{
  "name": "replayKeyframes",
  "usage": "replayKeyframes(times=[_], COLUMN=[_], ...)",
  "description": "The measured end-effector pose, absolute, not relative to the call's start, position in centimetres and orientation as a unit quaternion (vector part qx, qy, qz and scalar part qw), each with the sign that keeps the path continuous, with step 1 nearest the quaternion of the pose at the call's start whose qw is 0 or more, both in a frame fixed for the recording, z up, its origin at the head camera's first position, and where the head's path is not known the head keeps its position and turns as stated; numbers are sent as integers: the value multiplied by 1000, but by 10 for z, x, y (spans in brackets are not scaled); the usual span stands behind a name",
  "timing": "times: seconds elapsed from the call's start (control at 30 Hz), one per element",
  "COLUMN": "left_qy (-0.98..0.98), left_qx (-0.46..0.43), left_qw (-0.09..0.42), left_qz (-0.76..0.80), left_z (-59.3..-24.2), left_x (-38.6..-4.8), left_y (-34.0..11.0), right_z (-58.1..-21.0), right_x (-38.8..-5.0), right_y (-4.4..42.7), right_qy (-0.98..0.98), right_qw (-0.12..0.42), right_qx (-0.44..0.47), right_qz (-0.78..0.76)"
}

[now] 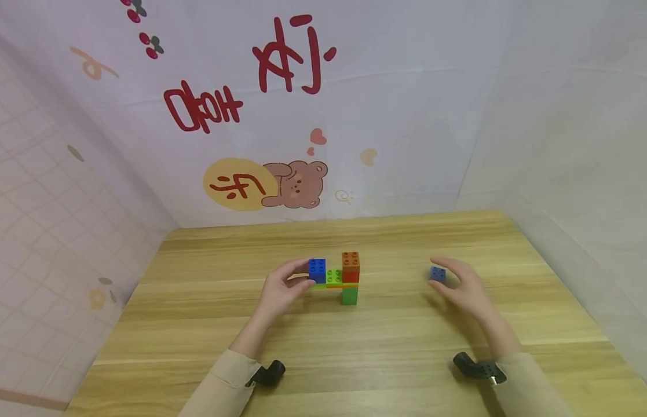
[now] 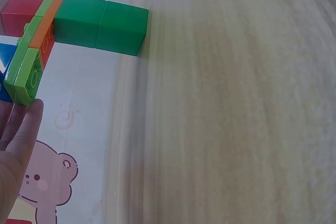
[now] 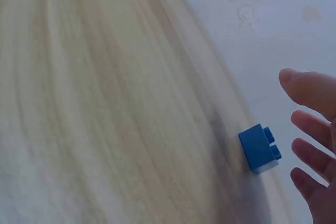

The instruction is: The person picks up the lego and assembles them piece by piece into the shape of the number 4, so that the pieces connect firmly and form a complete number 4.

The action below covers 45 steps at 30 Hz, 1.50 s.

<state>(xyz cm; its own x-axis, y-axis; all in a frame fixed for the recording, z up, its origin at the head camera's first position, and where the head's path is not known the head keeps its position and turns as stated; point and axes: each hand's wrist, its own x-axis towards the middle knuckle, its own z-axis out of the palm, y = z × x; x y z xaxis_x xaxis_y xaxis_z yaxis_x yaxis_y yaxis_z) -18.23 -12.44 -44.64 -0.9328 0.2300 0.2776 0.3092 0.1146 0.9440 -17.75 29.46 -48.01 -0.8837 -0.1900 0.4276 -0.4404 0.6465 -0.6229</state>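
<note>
A toy-brick structure stands on the table: green bricks (image 2: 101, 23) at the bottom, thin lime and orange pieces jutting left above them, then a red brick (image 1: 350, 277) topped by a brown one (image 1: 350, 260). On the jutting end sits a blue brick (image 1: 317, 270). My left hand (image 1: 281, 291) holds that end, thumb and fingers at either side of the blue brick. Over on the right, a separate small blue brick (image 3: 258, 148) rests on the table. Around it, without visible contact, hovers my right hand (image 1: 464, 288), thumb and fingers spread apart.
The wood-grain table (image 1: 396, 353) meets a white cloth backdrop (image 1: 406, 116) with printed characters and a bear along its far edge. Cloth walls also flank the left and right sides. A dark camera mount (image 1: 271, 374) is strapped at each wrist.
</note>
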Motion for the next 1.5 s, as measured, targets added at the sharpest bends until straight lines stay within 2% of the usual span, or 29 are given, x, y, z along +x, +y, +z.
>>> replayKeyframes(times=[0.37,0.6,0.77,1.5], left_qy=[-737,-746,-745,-753], left_qx=[-196,-188,-190,-181], left_qw=[43,30,27,25], left_qz=[-645,-639,-639,-632], left_z=[-448,-420,-420,-419], left_x=[-181,-167,-167,-167], left_y=[-123,-119,-120,-119], right_z=[-491,-492,-492,-500], right_x=[-182,-182,-182,-180], right_y=[306,309,310,308], right_qy=[-905,-913,-916,-919], right_qw=[103,68,51,112], right_qx=[176,150,128,109], right_qz=[373,374,376,361])
